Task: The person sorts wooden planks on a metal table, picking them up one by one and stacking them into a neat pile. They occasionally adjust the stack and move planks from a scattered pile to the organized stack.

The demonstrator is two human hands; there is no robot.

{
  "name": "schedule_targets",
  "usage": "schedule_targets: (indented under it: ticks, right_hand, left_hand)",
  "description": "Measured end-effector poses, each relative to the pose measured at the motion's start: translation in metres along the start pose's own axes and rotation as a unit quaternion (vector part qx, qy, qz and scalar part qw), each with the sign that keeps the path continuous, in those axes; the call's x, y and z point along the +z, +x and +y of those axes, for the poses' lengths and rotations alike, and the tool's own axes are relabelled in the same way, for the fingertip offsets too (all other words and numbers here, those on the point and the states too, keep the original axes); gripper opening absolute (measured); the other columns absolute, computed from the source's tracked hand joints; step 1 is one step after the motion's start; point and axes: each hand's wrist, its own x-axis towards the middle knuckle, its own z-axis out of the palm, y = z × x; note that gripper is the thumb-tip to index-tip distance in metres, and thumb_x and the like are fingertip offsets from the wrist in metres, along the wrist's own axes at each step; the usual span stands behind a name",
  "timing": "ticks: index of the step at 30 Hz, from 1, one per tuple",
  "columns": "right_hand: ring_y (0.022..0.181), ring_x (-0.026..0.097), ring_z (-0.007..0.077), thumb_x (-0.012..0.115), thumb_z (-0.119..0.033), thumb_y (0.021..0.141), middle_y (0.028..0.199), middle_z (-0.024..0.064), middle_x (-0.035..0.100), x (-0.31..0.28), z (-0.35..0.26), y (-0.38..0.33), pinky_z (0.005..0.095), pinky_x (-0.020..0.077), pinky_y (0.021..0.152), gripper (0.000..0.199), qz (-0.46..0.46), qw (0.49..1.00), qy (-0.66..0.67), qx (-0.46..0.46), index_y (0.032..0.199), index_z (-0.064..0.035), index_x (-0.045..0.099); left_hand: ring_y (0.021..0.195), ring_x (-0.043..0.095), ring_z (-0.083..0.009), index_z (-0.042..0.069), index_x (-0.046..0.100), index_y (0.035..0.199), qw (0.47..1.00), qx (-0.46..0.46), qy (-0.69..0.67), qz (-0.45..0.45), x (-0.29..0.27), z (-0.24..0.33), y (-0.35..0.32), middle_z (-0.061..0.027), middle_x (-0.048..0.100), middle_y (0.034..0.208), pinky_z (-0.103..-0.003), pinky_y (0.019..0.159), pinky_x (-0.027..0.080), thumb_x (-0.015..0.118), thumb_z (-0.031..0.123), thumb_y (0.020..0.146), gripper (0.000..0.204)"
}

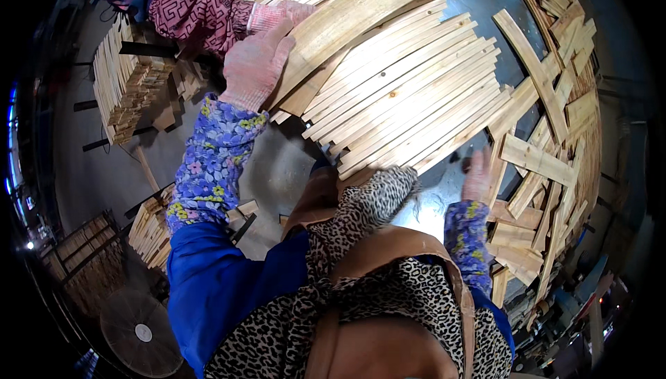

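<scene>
My left hand (257,70), in a pale pink knit glove, is closed on the left end of a wide wooden board (368,14). The board slants up to the right, above a row of narrow wooden strips (416,94) lying side by side. Under its left end another board partly shows. My right hand (476,176) is blurred, with its fingers stretched out and nothing visible in them. It hovers by the right edge of the strips, beside loose boards. A co-worker's gloved hand (277,15) in a red patterned sleeve lies near the board, just beyond my left hand.
A jumbled pile of boards (534,160) covers the right side of the grey metal table (433,202). Stacks of wooden strips (128,84) stand on a rack at the left. A round fan (142,334) is at the lower left.
</scene>
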Motion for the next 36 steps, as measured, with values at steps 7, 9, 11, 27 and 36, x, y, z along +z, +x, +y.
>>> schedule_targets:
  ticks: [7,9,11,27,36]
  right_hand:
    - [0.141,0.059,0.0427,0.071,-0.063,0.098,0.15,0.0296,0.063,0.092,-0.008,-0.045,0.045,0.0435,0.119,0.105,-0.098,0.986,-0.13,0.047,0.167,0.0041,0.027]
    - [0.142,0.059,0.0417,0.071,-0.062,0.099,0.151,0.0288,0.062,0.09,-0.011,-0.045,0.0441,0.0429,0.119,0.105,-0.093,0.987,-0.129,-0.005,0.167,0.0039,0.027]
    - [0.142,0.058,0.0411,0.071,-0.062,0.099,0.152,0.0283,0.061,0.092,-0.026,-0.05,0.0438,0.0425,0.12,0.105,-0.091,0.987,-0.133,0.008,0.167,0.0039,0.027]
    - [0.138,0.06,0.0377,0.065,-0.068,0.102,0.149,0.0271,0.063,0.09,-0.018,-0.053,0.0422,0.0446,0.117,0.102,-0.084,0.994,-0.07,0.011,0.161,0.0112,0.039]
    - [0.14,0.055,0.0347,0.057,-0.073,0.104,0.153,0.0258,0.058,0.085,-0.022,-0.049,0.0409,0.0407,0.121,0.103,-0.103,0.993,-0.033,0.046,0.157,0.0155,0.045]
  left_hand:
    - [0.106,0.074,-0.0399,0.019,0.07,0.139,0.997,-0.07,-0.003,-0.044,0.002,0.032,-0.004,-0.0186,0.078,0.114,-0.05,0.094,0.056,0.056,0.044,0.109,0.042]
    - [0.101,0.075,-0.036,0.018,0.069,0.139,0.999,-0.047,0.018,-0.007,0.006,0.038,-0.001,-0.0152,0.078,0.109,-0.048,0.088,0.057,0.06,0.045,0.107,0.043]
    - [0.089,0.075,-0.0343,0.024,0.065,0.142,0.997,0.011,0.028,0.073,0.016,0.032,-0.003,-0.0115,0.076,0.095,-0.048,0.075,0.058,0.063,0.048,0.104,0.045]
    - [0.09,0.075,-0.0357,0.012,0.077,0.122,0.989,0.013,0.041,0.138,0.021,0.004,-0.023,-0.0152,0.077,0.101,-0.048,0.081,0.061,0.077,0.032,0.094,0.034]
    - [0.131,0.066,-0.0303,-0.005,0.053,0.152,0.844,-0.438,-0.305,0.05,0.082,-0.012,-0.151,-0.0237,0.064,0.148,-0.038,0.115,0.05,0.084,0.033,0.092,0.077]
